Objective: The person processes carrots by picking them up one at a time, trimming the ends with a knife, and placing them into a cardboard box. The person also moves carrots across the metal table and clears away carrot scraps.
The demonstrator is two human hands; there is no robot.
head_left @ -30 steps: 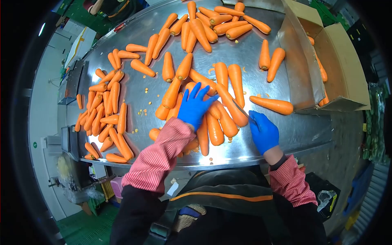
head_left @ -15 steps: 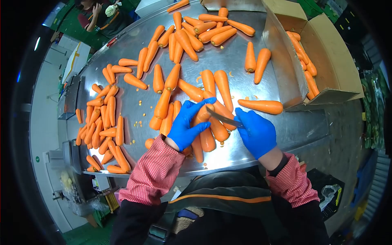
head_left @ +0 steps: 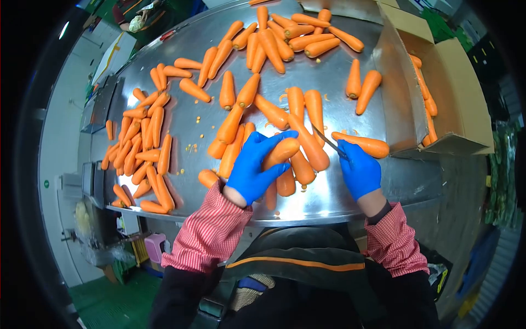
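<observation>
My left hand (head_left: pixel 253 164), in a blue glove, grips a short carrot (head_left: pixel 280 151) and holds it just above a heap of carrots near the table's front edge. My right hand (head_left: pixel 359 170), also blue-gloved, holds a thin knife (head_left: pixel 326 141) whose blade points up and left, a short way from the held carrot's tip. One long carrot (head_left: pixel 362 144) lies on the steel table (head_left: pixel 339 98) just beyond my right hand.
Many loose carrots cover the steel table, with a dense pile (head_left: pixel 139 148) at the left edge and another (head_left: pixel 285 33) at the far side. An open cardboard box (head_left: pixel 455 93) holding several carrots stands at the right. Another person (head_left: pixel 134 16) is at the far left.
My left hand closed on a carrot from the heap and lifted it. The knife met the carrot's tip half a second ago, then drew back to the right.
</observation>
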